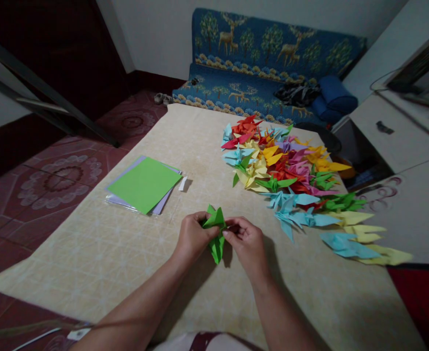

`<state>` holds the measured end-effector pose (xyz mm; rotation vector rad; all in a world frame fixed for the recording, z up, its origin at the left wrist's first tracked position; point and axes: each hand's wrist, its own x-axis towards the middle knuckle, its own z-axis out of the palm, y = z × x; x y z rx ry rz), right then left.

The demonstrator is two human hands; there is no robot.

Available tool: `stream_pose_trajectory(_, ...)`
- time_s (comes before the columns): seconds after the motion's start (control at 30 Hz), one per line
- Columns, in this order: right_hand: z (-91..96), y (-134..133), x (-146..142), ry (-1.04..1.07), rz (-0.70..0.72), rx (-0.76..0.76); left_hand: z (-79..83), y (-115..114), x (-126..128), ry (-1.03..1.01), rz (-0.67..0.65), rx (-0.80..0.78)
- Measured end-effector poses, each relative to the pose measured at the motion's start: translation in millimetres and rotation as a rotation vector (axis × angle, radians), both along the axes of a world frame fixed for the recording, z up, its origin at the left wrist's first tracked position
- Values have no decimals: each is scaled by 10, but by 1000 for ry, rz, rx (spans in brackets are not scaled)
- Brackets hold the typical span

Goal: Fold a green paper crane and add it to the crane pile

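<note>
Between my two hands is a green folded paper crane [217, 247], held just above the table with its pointed ends spread. My left hand [194, 236] grips it from the left, thumb across its middle. From the right, my right hand [246, 243] pinches its edge between thumb and fingertips; the exact spot is partly covered by the fingers. Ahead and to the left lies a stack of square paper, a green sheet [145, 184] on top of purple ones [162, 204]. Many folded paper cranes [285, 163] in several colours crowd the right side of the table.
A pale patterned cloth covers the table [101, 263]. One small white paper scrap [183, 184] sits beside the stack. Past the far edge stands a blue sofa [236, 83] with deer on it. White cabinets [412, 195] flank the right side; a metal ladder-like frame [53, 92] leans at left.
</note>
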<state>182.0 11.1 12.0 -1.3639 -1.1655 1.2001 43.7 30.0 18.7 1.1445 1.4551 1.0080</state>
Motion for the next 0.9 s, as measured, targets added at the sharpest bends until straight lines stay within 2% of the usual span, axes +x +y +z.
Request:
stream_pose_trajectory(0.4, -32, 18, -19, -50, -70, 4, -62, -1, -45, -99, -72, -23)
stream_pose_trajectory(0.67, -13, 39, -16, -64, -89, -13, 57, 9, -96, -208, -204, -97)
stream_pose_trajectory(0.9, -3, 40, -15, -15, -89, -33, 60, 31, -103, -243, -185, -98)
